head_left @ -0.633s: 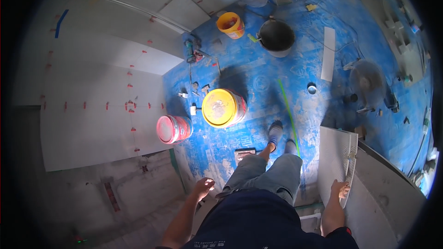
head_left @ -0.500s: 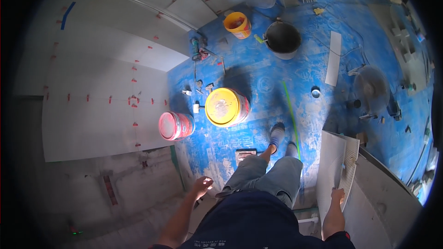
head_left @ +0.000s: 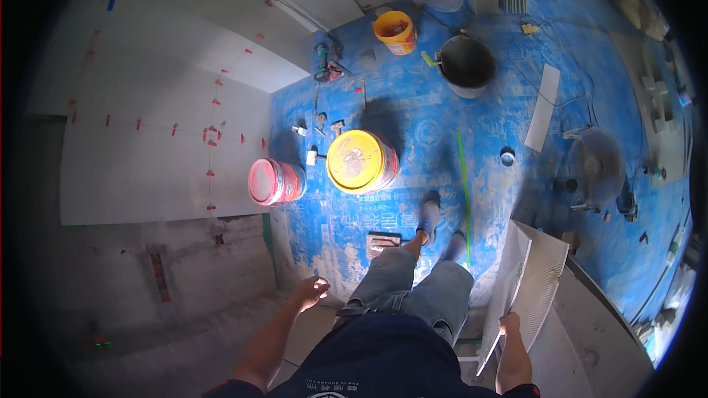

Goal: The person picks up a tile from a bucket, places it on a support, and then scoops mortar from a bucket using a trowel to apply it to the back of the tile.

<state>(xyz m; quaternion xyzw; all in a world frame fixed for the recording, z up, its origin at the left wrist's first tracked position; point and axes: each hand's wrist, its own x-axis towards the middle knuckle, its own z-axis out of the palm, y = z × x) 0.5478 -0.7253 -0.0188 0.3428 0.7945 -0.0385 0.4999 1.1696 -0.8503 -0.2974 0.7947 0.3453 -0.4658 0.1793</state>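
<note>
My right hand (head_left: 509, 322) grips the edge of a thin grey tile (head_left: 512, 269) on the right. That tile leans away from a second ribbed-back tile (head_left: 544, 274) behind it, with a gap between them. My left hand (head_left: 311, 291) hangs over the floor at lower left, its fingers loosely curled, with nothing visible in them. A flat dark-edged tool (head_left: 383, 243) lies on the floor ahead of my left hand.
A yellow-lidded bucket (head_left: 355, 162) and a red-lidded bucket (head_left: 265, 182) stand ahead on the blue floor covering (head_left: 435, 155). Farther off are a small yellow bucket (head_left: 404, 46), a black bucket (head_left: 466, 66) and a white strip (head_left: 543, 109). A tiled wall (head_left: 147, 155) with red clips rises left.
My right hand has drawn the front tile leftward, widening the gap to the tile behind. My left hand has shifted slightly left, and the view has turned a little.
</note>
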